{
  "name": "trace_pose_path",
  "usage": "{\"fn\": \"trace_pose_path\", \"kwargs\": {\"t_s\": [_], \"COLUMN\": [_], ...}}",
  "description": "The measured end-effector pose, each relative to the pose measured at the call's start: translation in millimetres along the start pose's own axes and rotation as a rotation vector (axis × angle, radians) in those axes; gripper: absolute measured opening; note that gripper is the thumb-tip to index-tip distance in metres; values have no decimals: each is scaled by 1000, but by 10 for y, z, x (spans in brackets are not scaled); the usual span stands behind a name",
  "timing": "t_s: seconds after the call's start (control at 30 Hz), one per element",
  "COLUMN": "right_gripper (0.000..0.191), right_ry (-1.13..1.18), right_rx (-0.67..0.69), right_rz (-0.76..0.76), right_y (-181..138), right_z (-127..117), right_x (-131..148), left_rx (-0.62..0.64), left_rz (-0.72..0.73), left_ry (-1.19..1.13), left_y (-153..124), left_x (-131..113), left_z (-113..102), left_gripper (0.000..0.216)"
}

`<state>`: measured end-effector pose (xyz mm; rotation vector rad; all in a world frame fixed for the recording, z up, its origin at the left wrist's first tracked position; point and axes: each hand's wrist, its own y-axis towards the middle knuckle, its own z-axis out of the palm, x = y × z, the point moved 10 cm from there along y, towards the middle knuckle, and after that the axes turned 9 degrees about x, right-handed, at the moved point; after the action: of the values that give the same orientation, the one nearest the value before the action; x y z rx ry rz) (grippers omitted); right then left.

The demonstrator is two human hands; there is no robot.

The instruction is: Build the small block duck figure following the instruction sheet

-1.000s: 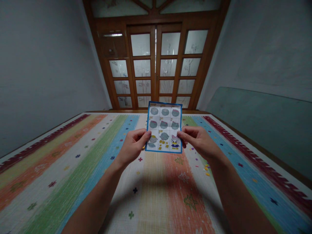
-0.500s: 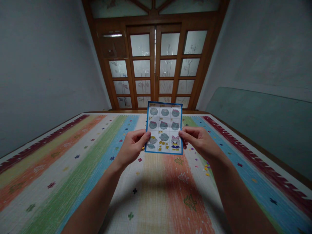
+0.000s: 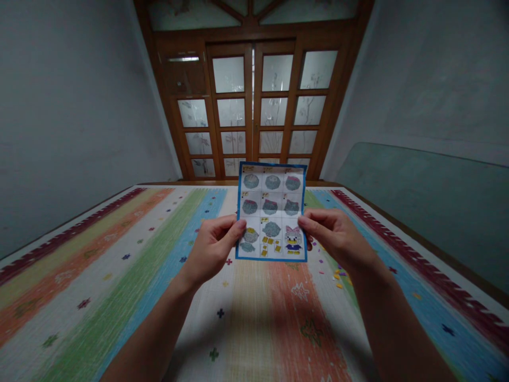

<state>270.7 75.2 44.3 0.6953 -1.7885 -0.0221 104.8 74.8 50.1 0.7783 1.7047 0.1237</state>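
A blue-bordered instruction sheet [image 3: 271, 212] is held upright above the table, its printed side toward me. Its grid of panels shows grey rounded builds, yellow pieces and a finished figure with a pink bow at the lower right. My left hand [image 3: 214, 245] pinches the sheet's left edge between thumb and fingers. On the opposite edge, my right hand [image 3: 334, 233] grips in the same way. Small yellow pieces [image 3: 339, 276] and a few purple ones lie on the cloth beside my right wrist, partly hidden by it.
A striped tablecloth [image 3: 159, 254] with printed crosses and stars covers the table. Beyond its far edge stand wooden doors with glass panes [image 3: 274, 111]. A pale glass-like panel [image 3: 429, 207] leans along the right wall. Plain walls rise on both sides.
The sheet has come slightly closer to me and looks larger. My right hand has shifted a little to the right, and both hands still hold the sheet.
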Motion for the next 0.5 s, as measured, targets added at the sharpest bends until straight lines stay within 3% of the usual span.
{"fn": "trace_pose_path", "kwargs": {"t_s": [0.5], "right_gripper": [39], "right_ry": [43], "right_rx": [-5], "right_rz": [-7], "right_y": [-34], "right_z": [17], "right_x": [36], "left_rx": [1], "left_rz": [-18], "left_ry": [26], "left_y": [-45], "left_x": [-17], "left_z": [-7], "left_gripper": [46]}}
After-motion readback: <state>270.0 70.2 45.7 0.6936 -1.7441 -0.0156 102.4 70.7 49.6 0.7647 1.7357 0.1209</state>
